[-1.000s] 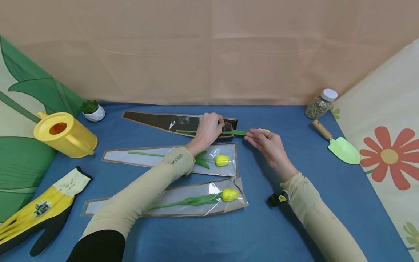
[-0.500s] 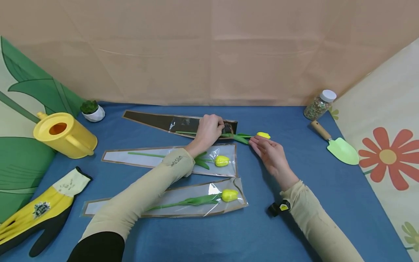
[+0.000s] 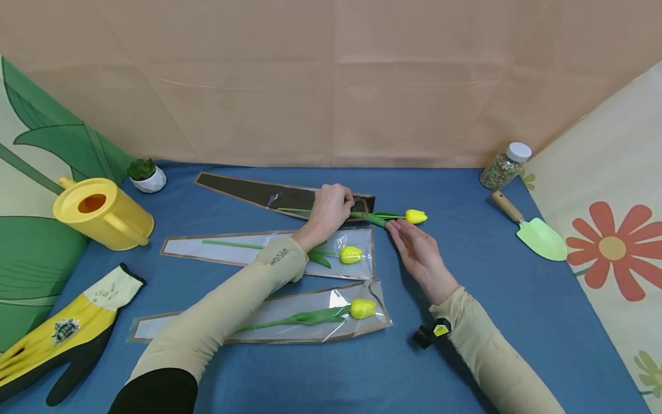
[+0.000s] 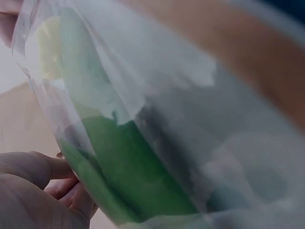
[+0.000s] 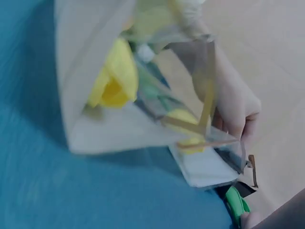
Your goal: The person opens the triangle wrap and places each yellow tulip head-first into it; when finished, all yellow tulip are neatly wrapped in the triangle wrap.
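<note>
At the back of the table a long black flower sleeve with a clear front lies with its mouth to the right. My left hand pinches it near the mouth. A yellow tulip has its stem inside this sleeve; the bloom and part of the leaves stick out. My right hand touches the leaves from the front, fingers fairly straight. In the right wrist view a fingertip meets the green leaf. In the left wrist view my left hand is beside a clear sleeve.
Two white sleeves, each with a yellow tulip, lie in front, under my left arm. A yellow watering can, potted succulent and garden glove are left. A jar and trowel are right.
My right hand has shifted a little left and forward, from the stem to below the leaves. The bloom, earlier mostly hidden behind it, now shows fully. My left hand stays at the sleeve.
</note>
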Motion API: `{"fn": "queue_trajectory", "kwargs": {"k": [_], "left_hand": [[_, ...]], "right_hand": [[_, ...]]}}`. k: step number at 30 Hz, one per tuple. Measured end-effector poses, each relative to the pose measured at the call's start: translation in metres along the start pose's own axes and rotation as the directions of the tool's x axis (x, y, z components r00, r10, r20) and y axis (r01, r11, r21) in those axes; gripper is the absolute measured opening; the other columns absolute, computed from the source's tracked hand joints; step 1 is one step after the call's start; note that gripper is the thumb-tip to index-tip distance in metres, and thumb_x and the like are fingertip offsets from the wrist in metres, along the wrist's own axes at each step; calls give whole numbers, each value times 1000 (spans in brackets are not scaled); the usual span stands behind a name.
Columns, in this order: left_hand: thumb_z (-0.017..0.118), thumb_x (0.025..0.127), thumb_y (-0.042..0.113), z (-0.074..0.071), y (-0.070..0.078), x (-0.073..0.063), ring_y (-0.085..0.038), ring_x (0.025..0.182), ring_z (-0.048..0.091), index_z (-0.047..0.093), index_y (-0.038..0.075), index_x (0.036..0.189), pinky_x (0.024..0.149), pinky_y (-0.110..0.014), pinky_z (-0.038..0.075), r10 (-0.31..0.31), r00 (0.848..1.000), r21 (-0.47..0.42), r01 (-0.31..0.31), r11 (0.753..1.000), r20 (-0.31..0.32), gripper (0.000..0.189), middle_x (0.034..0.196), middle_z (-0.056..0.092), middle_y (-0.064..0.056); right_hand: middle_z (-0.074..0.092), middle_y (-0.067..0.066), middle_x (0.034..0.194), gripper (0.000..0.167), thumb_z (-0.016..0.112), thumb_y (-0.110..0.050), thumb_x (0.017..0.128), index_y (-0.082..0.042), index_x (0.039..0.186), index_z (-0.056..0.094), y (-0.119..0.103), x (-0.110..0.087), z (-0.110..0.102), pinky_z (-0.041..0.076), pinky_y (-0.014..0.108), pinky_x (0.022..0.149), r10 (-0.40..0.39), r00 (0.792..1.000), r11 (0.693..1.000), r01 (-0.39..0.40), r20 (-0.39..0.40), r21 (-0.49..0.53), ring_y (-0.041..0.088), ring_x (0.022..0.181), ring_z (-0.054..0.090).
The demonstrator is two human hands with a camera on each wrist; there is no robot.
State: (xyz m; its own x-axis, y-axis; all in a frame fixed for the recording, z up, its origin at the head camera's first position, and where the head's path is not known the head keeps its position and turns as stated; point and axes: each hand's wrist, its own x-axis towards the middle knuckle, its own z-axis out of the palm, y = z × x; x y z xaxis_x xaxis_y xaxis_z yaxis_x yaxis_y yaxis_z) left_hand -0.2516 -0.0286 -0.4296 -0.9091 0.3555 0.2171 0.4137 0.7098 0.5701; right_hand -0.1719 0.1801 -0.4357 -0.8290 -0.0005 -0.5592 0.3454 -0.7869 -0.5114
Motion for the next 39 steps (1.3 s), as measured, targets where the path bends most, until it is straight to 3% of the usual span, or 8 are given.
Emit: {"fn": "queue_trajectory", "kwargs": {"k": [8, 16, 22, 26, 31, 35, 39], "left_hand": [[66, 105, 0, 1, -2, -2, -24, 73, 72, 82, -2, 96, 81, -40, 60, 4, 1000, -4, -4, 1000, 1, 19, 93, 79, -15], [65, 105, -1, 1, 0, -2, -24, 70, 71, 83, -1, 98, 79, -39, 59, 16, 1000, 1, -16, 1000, 23, 19, 94, 79, -16], [66, 105, 1, 1, 2, -3, -23, 71, 72, 83, 0, 100, 82, -39, 60, -2, 999, 13, 2, 1000, 47, 18, 95, 79, -15], [65, 106, 0, 2, 1, -3, -22, 70, 71, 83, 0, 100, 78, -38, 59, 0, 999, 13, 0, 1000, 43, 19, 95, 79, -14], [64, 106, 0, 1, 2, -3, -21, 68, 70, 83, 1, 99, 73, -35, 58, 9, 1000, 8, -9, 1000, 23, 21, 95, 79, -15], [63, 106, -1, 1, 3, -3, -22, 68, 69, 83, 1, 97, 70, -35, 56, 13, 1000, 0, -13, 1000, 10, 22, 96, 79, -15], [64, 106, 0, 1, 3, -2, -22, 73, 70, 83, 2, 96, 74, -36, 58, -1, 1000, 5, 1, 1000, -6, 21, 96, 79, -14]], "right_hand": [[33, 3, 172, 60, 46, 0, 112, -14, 169, 33, -1, 4, 9, 47, 18, 106, 53, 996, 973, -36, -69, 228, 14, 152, 42], [43, 0, 165, 60, 53, 0, 110, -19, 166, 42, -7, 10, 12, 47, 19, 106, 102, 992, 936, -69, -78, 346, 11, 149, 46], [52, 1, 154, 55, 57, -4, 109, -15, 162, 48, -7, 16, 14, 48, 19, 105, 83, 993, 964, -60, -82, 257, 9, 145, 49], [61, 4, 135, 44, 57, -7, 109, -13, 152, 54, -6, 18, 15, 49, 19, 104, 62, 994, 978, -43, -88, 204, 10, 140, 54], [67, 6, 113, 23, 59, -7, 109, -10, 131, 60, -5, 19, 16, 51, 19, 102, 33, 994, 983, -13, -105, 185, 14, 120, 67], [69, 8, 103, 16, 61, -6, 108, -7, 123, 63, -4, 20, 17, 53, 19, 99, 11, 993, 982, 11, -121, 186, 16, 101, 72], [70, 9, 97, 13, 62, -4, 107, -6, 119, 65, -2, 22, 21, 54, 20, 97, -7, 992, 982, 31, -129, 188, 17, 91, 74]]}}
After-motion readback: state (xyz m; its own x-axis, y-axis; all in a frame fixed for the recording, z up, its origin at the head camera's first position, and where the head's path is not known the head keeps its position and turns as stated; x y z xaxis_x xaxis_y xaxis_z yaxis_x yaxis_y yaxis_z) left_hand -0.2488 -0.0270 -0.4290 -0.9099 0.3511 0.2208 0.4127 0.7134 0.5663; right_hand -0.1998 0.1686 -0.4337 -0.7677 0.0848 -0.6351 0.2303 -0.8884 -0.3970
